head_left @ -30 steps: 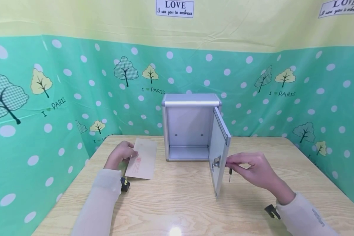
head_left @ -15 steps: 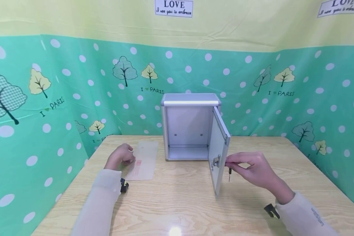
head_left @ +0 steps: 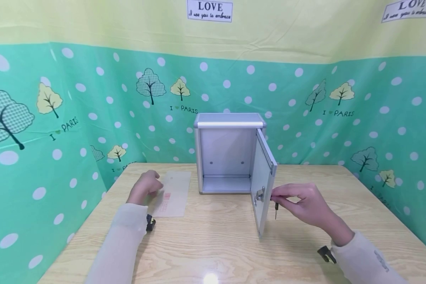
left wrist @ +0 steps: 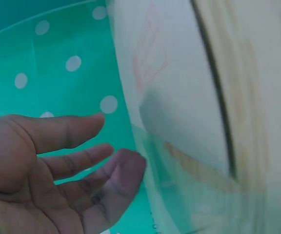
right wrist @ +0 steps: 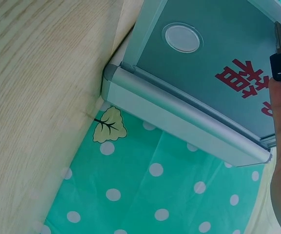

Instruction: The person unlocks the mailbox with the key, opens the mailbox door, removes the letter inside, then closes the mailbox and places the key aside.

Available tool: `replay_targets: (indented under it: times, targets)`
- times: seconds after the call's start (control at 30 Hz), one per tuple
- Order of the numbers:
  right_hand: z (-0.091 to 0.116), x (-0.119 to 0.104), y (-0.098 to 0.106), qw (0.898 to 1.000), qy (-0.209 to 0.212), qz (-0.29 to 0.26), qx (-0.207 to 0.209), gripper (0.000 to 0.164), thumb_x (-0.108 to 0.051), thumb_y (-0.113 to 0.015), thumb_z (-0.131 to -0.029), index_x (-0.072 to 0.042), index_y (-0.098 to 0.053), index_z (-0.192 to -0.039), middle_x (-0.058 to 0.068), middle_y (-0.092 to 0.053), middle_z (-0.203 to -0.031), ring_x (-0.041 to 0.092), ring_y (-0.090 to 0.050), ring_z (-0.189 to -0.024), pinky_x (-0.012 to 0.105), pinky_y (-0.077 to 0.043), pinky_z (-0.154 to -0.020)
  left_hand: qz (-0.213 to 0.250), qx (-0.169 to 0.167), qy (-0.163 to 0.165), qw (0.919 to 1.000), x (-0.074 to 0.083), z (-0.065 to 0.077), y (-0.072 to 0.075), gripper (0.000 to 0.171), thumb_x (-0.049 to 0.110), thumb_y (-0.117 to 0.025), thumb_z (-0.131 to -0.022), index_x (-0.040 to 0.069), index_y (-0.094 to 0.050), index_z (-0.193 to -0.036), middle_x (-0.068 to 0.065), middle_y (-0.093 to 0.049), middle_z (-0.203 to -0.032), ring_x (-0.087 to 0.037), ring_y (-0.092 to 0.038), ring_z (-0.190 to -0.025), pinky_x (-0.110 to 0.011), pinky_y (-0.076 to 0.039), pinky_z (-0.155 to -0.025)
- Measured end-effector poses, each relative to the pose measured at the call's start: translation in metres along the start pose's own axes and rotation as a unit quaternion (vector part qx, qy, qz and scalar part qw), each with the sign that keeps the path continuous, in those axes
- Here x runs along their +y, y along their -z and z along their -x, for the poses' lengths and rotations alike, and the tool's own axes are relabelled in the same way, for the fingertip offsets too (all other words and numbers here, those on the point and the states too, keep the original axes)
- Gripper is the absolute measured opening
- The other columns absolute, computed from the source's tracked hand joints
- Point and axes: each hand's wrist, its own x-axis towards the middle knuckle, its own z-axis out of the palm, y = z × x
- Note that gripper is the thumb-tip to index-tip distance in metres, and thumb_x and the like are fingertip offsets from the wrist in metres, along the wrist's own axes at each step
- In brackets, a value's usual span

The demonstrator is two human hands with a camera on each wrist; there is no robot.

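Lowered, that envelope [head_left: 174, 193] now lies flat on the table [head_left: 213, 240]; left hand [head_left: 148, 184] at its edge, fingers [left wrist: 126, 173] loosely apart; right hand [head_left: 303, 201] pinches keys [head_left: 277, 206] at the door [head_left: 266, 173].

Left of the silver metal box [head_left: 230, 120], the person wears a smooth cream left sleeve [head_left: 115, 248], a small black wrist-camera fitting [head_left: 150, 223] on its box-facing side. Right of that box, the matching right sleeve [head_left: 362, 260] bears illegible grey lettering [head_left: 381, 261] and a similar angular black fitting [head_left: 327, 255]
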Motion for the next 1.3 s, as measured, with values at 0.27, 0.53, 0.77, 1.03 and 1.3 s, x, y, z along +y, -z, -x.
replay_targets:
  times: [0.27, 0.53, 0.77, 1.03, 1.3]
  targets:
    - [0.001, 0.0, 0.0, 1.0, 0.008, 0.001, 0.003, 0.024, 0.007, -0.082, -0.081, -0.005, -0.079, -0.102, 0.01, -0.078, -0.094, 0.018, -0.076, -0.082, 0.017, -0.061, -0.071, 0.01, 0.054, -0.074, 0.9958, 0.021, 0.004, 0.003, 0.051, 0.02, -0.061, -0.102, -0.008, -0.048, -0.142, -0.032, -0.06, -0.13, -0.045, -0.061, -0.117, -0.054, -0.056, -0.094]
    - [0.002, -0.001, -0.001, 1.0, -0.002, 0.01, -0.003, 0.04, 0.016, -0.083, -0.071, -0.006, -0.079, -0.104, 0.008, -0.078, -0.096, 0.016, -0.077, -0.085, 0.017, -0.061, -0.073, 0.064, 0.08, -0.191, 0.9763, 0.05, 0.015, 0.003, 0.046, 0.024, -0.063, -0.103, -0.002, -0.055, -0.14, -0.022, -0.066, -0.123, -0.04, -0.064, -0.113, -0.05, -0.059, -0.092]
    - [-0.001, -0.005, -0.002, 1.0, -0.009, 0.022, -0.006, 0.044, 0.019, -0.082, -0.068, -0.007, -0.079, -0.104, 0.008, -0.078, -0.097, 0.013, -0.076, -0.087, 0.016, -0.06, -0.073, 0.114, 0.089, -0.249, 0.9576, 0.075, 0.023, -0.004, 0.041, 0.029, -0.063, -0.104, 0.005, -0.059, -0.137, -0.014, -0.067, -0.121, -0.033, -0.066, -0.111, -0.045, -0.06, -0.09]
    - [-0.004, -0.01, -0.002, 0.999, -0.02, 0.031, -0.009, 0.044, 0.019, -0.081, -0.069, -0.008, -0.08, -0.104, 0.007, -0.079, -0.097, 0.011, -0.076, -0.088, 0.016, -0.06, -0.074, 0.169, 0.102, -0.29, 0.9363, 0.087, 0.026, -0.014, 0.046, 0.033, -0.065, -0.102, 0.008, -0.058, -0.14, -0.009, -0.067, -0.118, -0.028, -0.066, -0.113, -0.042, -0.058, -0.097]
    - [-0.003, -0.01, -0.003, 0.999, -0.022, 0.033, -0.009, 0.044, 0.019, -0.082, -0.069, -0.008, -0.08, -0.103, 0.006, -0.079, -0.096, 0.011, -0.076, -0.088, 0.016, -0.06, -0.075, 0.233, 0.129, -0.331, 0.9053, 0.094, 0.026, -0.026, 0.05, 0.028, -0.07, -0.099, 0.007, -0.055, -0.142, -0.012, -0.064, -0.13, -0.029, -0.063, -0.12, -0.043, -0.057, -0.1]
